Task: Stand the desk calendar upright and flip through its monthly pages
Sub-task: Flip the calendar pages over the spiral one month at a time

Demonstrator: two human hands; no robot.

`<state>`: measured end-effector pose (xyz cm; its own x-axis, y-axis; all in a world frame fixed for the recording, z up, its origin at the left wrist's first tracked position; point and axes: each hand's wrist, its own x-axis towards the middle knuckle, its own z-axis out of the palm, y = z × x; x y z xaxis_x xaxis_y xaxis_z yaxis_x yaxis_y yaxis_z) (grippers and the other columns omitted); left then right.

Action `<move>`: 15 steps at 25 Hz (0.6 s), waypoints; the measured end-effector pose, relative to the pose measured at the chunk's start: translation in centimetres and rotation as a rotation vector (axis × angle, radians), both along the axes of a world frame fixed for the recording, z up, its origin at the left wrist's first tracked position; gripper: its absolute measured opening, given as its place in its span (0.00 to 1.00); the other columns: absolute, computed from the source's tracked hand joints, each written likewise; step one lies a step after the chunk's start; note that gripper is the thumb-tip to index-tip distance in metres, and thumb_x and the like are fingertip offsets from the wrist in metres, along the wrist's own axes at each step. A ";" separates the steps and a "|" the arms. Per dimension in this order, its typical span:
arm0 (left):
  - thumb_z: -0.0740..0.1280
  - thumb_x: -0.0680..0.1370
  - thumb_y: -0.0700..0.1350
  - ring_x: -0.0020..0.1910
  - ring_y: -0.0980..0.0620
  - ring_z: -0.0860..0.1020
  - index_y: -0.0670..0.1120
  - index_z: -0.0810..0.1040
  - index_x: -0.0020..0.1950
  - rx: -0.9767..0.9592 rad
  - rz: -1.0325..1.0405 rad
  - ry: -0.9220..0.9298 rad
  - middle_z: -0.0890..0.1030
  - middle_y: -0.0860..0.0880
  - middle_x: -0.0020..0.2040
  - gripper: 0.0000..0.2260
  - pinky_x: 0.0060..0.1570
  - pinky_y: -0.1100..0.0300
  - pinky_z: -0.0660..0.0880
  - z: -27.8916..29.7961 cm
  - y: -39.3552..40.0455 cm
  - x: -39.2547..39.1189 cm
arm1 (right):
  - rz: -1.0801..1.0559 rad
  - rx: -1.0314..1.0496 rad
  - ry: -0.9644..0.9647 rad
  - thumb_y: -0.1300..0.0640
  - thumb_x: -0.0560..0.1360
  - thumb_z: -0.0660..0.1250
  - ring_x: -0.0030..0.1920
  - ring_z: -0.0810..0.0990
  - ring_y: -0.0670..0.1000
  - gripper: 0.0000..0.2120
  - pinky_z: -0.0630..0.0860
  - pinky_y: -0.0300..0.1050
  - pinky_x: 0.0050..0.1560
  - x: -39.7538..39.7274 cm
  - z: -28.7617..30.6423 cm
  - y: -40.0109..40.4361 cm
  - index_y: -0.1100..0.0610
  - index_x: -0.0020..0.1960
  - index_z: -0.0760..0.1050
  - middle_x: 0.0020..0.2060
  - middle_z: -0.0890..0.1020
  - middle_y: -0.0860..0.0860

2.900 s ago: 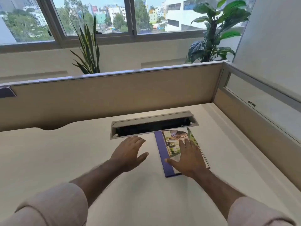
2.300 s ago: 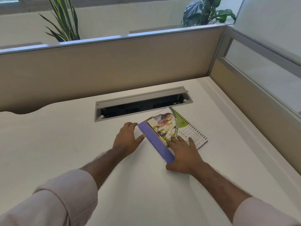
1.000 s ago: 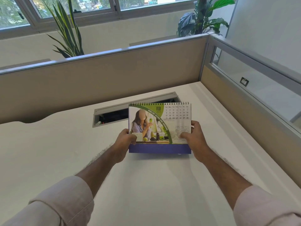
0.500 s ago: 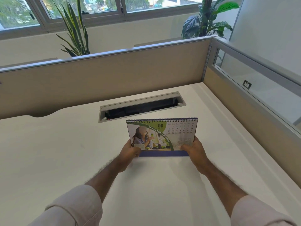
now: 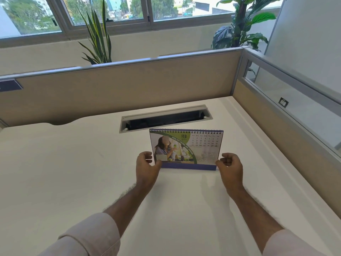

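A smooth white desk [image 5: 73, 172] fills the frame, walled by beige partitions [image 5: 129, 89] with a long grey cable slot [image 5: 166, 118] at centre; just below that slot the desk calendar [image 5: 186, 149] stands upright on its purple base, long axis running left to right, glossy February page facing the camera, wire spiral along the top edge; the left hand [image 5: 146, 168] touches its lower left corner, fingers loosely curled; the right hand [image 5: 229, 166] sits at the lower right corner, half curled, gripping nothing.

calendar [image 5: 186, 148]: flat → upright on desk [image 5: 73, 172] | left hand [image 5: 146, 168], right hand [image 5: 230, 167]: released
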<state>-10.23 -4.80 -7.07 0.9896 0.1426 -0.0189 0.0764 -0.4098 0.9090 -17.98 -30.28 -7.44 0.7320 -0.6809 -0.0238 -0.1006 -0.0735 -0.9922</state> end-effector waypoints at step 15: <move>0.75 0.72 0.48 0.33 0.52 0.78 0.48 0.81 0.39 0.006 0.135 0.014 0.82 0.52 0.33 0.06 0.30 0.62 0.70 0.5 0.2 -2.8 | 0.032 -0.044 -0.009 0.63 0.72 0.73 0.39 0.80 0.52 0.05 0.77 0.38 0.41 -2.1 0.4 1.3 0.64 0.41 0.78 0.37 0.83 0.56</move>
